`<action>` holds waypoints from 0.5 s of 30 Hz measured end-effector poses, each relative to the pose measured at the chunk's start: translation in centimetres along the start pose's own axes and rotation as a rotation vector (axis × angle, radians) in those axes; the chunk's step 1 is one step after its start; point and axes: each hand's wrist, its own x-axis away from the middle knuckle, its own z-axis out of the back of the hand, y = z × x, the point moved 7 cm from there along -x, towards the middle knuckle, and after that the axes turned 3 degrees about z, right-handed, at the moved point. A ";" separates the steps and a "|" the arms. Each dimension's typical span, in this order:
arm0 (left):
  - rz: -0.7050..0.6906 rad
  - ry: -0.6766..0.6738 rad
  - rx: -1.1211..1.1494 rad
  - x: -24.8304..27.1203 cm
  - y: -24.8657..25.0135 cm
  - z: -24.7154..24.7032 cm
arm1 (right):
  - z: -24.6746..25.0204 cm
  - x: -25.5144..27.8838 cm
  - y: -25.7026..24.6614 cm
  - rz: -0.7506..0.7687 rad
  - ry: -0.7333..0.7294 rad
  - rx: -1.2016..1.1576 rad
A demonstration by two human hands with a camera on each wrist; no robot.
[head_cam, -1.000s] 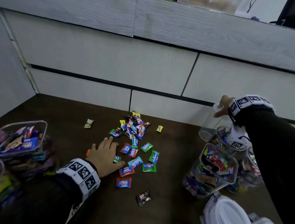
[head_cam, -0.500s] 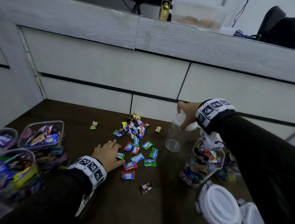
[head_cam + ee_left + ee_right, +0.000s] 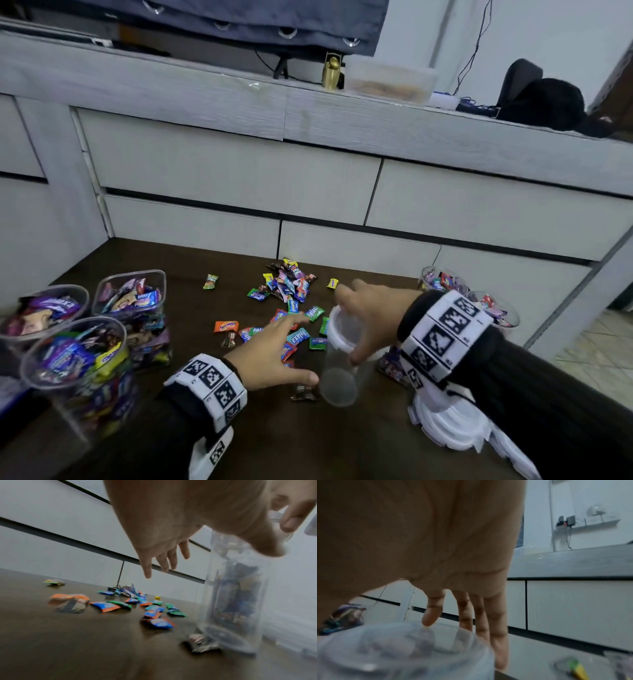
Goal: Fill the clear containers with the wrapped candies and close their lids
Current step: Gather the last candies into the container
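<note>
My right hand (image 3: 367,318) grips the white rim of an empty clear container (image 3: 338,371) from above, near the front of the dark table (image 3: 308,442). In the left wrist view the empty container (image 3: 235,601) stands about upright, its base at a dark wrapped candy (image 3: 200,643). My left hand (image 3: 274,353) hovers open just left of it, fingers spread over the loose wrapped candies (image 3: 291,291). The left hand holds nothing. In the right wrist view my fingers (image 3: 431,616) curl over the container's rim (image 3: 399,646).
Three candy-filled containers without lids (image 3: 75,359) stand at the left edge. More filled ones (image 3: 493,308) stand at the right, behind my right wrist. White lids (image 3: 448,428) are stacked at the front right. A grey drawer front (image 3: 239,185) walls the table's back.
The right hand carried the empty container from the far right to the middle front. The left hand lifted off the candies and spread toward the container.
</note>
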 end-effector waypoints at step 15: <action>-0.187 0.004 0.611 1.8 1.7 -0.4 | -2.9 0.2 -3.7 0.086 0.467 -0.625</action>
